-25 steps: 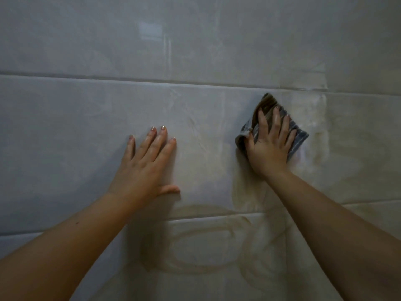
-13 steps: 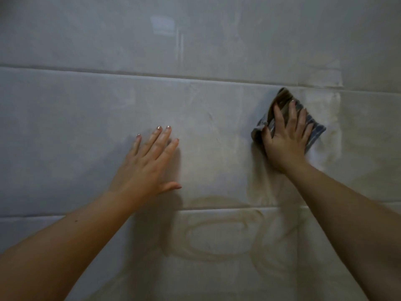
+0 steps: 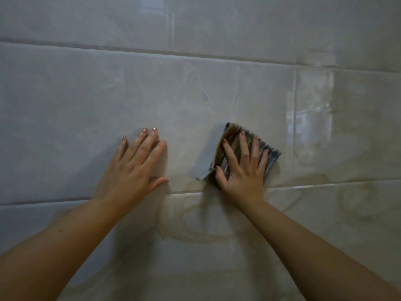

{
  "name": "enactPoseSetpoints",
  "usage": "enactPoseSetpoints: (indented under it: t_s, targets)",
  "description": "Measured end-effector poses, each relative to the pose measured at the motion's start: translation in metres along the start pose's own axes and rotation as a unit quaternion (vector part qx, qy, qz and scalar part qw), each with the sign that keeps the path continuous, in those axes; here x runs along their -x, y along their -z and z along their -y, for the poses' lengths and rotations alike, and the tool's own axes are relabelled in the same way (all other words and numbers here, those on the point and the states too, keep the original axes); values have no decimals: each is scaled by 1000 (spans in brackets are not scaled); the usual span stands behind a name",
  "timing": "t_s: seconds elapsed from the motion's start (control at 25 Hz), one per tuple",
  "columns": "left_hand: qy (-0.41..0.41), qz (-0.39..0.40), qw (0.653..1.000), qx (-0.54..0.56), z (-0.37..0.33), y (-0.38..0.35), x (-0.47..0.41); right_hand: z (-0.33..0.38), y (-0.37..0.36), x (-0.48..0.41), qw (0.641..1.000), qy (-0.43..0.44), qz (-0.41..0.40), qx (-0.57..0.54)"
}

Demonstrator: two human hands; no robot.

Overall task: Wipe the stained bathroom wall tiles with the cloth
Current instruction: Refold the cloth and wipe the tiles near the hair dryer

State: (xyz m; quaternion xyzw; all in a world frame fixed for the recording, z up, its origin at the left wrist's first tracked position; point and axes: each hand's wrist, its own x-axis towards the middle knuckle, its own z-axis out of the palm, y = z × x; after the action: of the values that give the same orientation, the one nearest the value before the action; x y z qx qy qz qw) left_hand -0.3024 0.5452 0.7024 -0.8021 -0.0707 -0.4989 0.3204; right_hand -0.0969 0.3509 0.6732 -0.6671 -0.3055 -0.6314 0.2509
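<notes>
My right hand (image 3: 244, 170) presses a folded grey-striped cloth (image 3: 271, 157), stained brown along its left edge, flat against the wall tile (image 3: 86, 118), just above a horizontal grout line. Its fingers are spread over the cloth. My left hand (image 3: 134, 168) lies flat and open on the same tile, a hand's width to the left of the cloth, holding nothing. Brownish curved smears (image 3: 195, 233) mark the tile below the cloth and the tiles to the right (image 3: 355, 200).
Glossy pale marbled tiles fill the whole view, with horizontal grout lines (image 3: 130, 52) above and below the hands and a vertical joint (image 3: 294, 118) to the right of the cloth. A bright reflection (image 3: 308, 118) sits on the right tile.
My right hand has slid the cloth down and to the left, from just under the upper grout line to just above the lower one. My left hand stays flat on the wall.
</notes>
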Motion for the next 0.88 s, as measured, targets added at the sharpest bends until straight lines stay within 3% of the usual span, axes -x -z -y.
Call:
enactPoseSetpoints:
  t_s: [0.08,0.2,0.28,0.44,0.52,0.64,0.72,0.88]
  targets:
    - [-4,4,1000,-1,0,-2,0,-28,2,-16,1000,-5,-8,6]
    - [0,6,1000,-5,2,-5,0,-63,4,-12,985,-170,-19,18]
    - [0,6,1000,-5,1,-6,-1,-51,3,22,977,-211,-11,36]
    - [5,3,1000,-1,2,-5,-1,-30,0,39,994,-94,47,29]
    - [6,5,1000,4,1,-5,-1,-53,-1,11,995,-90,26,19]
    - [9,0,1000,16,1,-2,-2,-78,-1,6,966,-257,-19,35]
    - [20,-14,999,42,2,2,-1,-54,-4,26,947,-315,-27,59]
    - [24,-34,998,50,4,2,17,26,-12,49,983,-172,17,69]
